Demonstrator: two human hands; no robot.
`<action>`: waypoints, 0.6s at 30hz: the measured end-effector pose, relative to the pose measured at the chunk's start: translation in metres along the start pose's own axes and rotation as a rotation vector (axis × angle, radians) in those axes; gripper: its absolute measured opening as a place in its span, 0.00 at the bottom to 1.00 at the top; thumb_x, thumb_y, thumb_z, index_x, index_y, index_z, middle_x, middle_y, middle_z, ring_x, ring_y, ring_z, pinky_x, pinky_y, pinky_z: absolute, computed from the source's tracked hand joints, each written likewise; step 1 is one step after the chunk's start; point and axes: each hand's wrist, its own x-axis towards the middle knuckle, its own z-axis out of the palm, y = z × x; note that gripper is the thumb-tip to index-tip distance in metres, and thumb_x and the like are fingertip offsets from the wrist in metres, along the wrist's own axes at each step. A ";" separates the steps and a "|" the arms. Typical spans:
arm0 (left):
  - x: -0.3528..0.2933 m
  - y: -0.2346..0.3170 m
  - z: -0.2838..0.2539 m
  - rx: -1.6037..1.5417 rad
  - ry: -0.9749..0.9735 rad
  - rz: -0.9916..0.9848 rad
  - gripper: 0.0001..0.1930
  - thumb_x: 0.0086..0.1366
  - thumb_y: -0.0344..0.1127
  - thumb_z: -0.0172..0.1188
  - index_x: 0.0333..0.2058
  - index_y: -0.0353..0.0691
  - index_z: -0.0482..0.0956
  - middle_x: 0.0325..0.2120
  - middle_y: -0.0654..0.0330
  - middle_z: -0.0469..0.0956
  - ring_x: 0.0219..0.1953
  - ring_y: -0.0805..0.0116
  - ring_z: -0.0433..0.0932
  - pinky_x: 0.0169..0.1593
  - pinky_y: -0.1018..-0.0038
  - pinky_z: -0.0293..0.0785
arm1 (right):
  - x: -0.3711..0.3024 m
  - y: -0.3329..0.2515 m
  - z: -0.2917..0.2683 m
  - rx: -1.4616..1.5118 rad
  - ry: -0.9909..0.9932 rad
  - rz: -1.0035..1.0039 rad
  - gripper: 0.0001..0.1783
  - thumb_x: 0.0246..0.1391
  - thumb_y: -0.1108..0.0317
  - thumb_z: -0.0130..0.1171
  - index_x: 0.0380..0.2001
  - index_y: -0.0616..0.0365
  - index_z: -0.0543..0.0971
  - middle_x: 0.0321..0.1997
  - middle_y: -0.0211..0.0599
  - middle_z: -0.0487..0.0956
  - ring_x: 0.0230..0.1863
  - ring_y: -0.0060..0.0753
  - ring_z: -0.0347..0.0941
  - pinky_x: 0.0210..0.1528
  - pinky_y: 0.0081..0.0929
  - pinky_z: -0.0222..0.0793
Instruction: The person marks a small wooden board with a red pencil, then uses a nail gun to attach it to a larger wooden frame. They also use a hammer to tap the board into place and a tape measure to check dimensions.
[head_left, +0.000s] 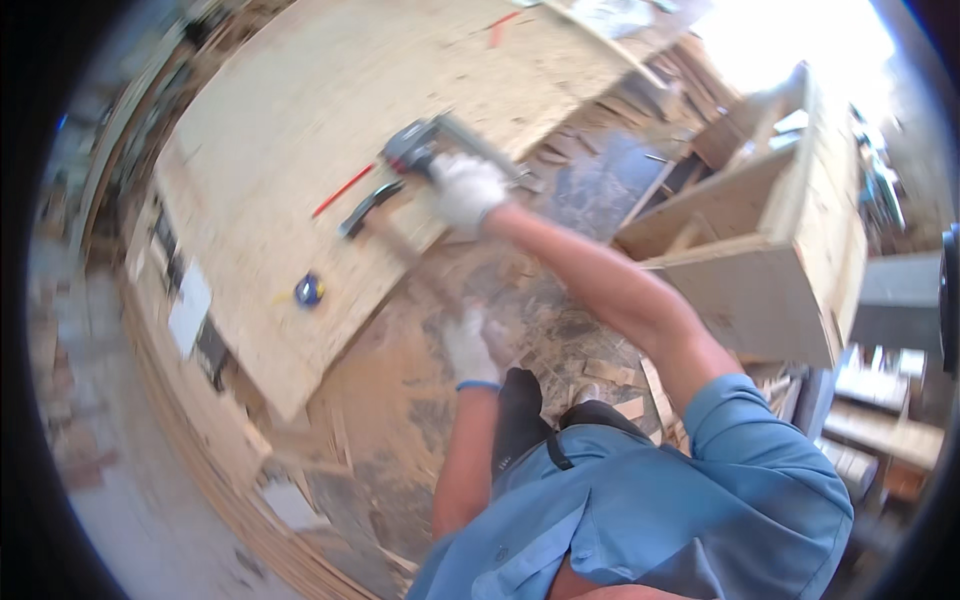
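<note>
In my white-gloved right hand is the grip of a nail gun, a dark grey tool with a red patch and a long straight bar. It is over the near edge of a large plywood sheet. My left hand, gloved with a blue cuff, is closed at the lower end of a hammer's blurred wooden handle. The hammer has its dark head over the sheet, just left of the nail gun. A red pencil-like stick lies beside the hammer head. Farther left sits a blue tape measure.
An open wooden box frame stands at the right. Wood scraps and sawdust litter the floor around my feet. Long boards run along the left. Another red item lies at the sheet's far side.
</note>
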 end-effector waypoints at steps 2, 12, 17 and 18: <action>-0.005 0.009 0.009 0.112 0.071 0.110 0.05 0.73 0.34 0.61 0.43 0.44 0.74 0.26 0.68 0.72 0.20 0.76 0.70 0.24 0.75 0.68 | -0.046 -0.018 -0.018 0.079 -0.097 -0.065 0.18 0.53 0.60 0.63 0.43 0.60 0.83 0.45 0.58 0.85 0.46 0.62 0.84 0.50 0.53 0.82; -0.163 -0.048 0.025 0.676 -0.270 0.428 0.26 0.73 0.32 0.63 0.66 0.34 0.69 0.40 0.63 0.82 0.36 0.70 0.79 0.40 0.72 0.77 | -0.273 -0.015 -0.158 1.304 -0.311 0.519 0.23 0.58 0.61 0.68 0.51 0.63 0.79 0.38 0.38 0.86 0.35 0.26 0.83 0.41 0.33 0.80; -0.251 -0.006 0.162 1.224 -1.259 0.078 0.18 0.69 0.35 0.64 0.54 0.32 0.79 0.45 0.51 0.84 0.47 0.59 0.84 0.49 0.63 0.80 | -0.383 0.027 -0.311 1.112 0.283 0.565 0.16 0.55 0.62 0.70 0.42 0.60 0.83 0.33 0.34 0.85 0.35 0.27 0.82 0.42 0.32 0.80; -0.259 -0.012 0.193 1.292 -1.494 0.149 0.17 0.68 0.35 0.64 0.51 0.32 0.80 0.46 0.48 0.84 0.49 0.54 0.85 0.51 0.61 0.81 | -0.412 0.043 -0.341 0.954 0.374 0.584 0.16 0.55 0.62 0.71 0.44 0.59 0.86 0.37 0.35 0.87 0.37 0.25 0.83 0.44 0.30 0.81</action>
